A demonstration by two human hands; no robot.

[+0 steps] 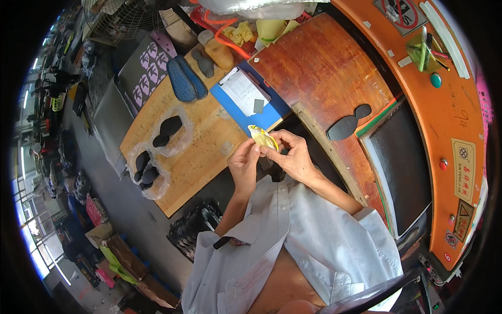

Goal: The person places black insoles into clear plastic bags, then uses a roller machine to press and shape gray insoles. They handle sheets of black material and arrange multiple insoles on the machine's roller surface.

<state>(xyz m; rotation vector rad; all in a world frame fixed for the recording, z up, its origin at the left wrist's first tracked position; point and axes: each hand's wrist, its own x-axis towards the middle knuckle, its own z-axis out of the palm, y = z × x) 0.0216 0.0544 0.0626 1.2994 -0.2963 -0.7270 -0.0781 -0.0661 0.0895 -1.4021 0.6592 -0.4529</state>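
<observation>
In front of my chest I hold a small, crinkled yellow-and-white wrapper (263, 138) between both hands. My left hand (243, 163) is closed, pinching its lower left side with thumb and fingertips. On the other side my right hand (294, 156) grips it, thumb and fingers pressed together. Whether anything lies inside the wrapper cannot be made out. Just beyond the hands is a blue board (266, 119) with a clipped paper form (243, 90) and a small grey square (258, 106) on it.
Left, a wooden table (206, 138) bears clear plastic bags (180, 144) with black sole-shaped pieces (170, 126) and dark blue soles (184, 81). Right, a black sole shape (345, 127) lies on a reddish wooden bench (319, 57) beside an orange machine (418, 120). A fan (123, 21) stands behind.
</observation>
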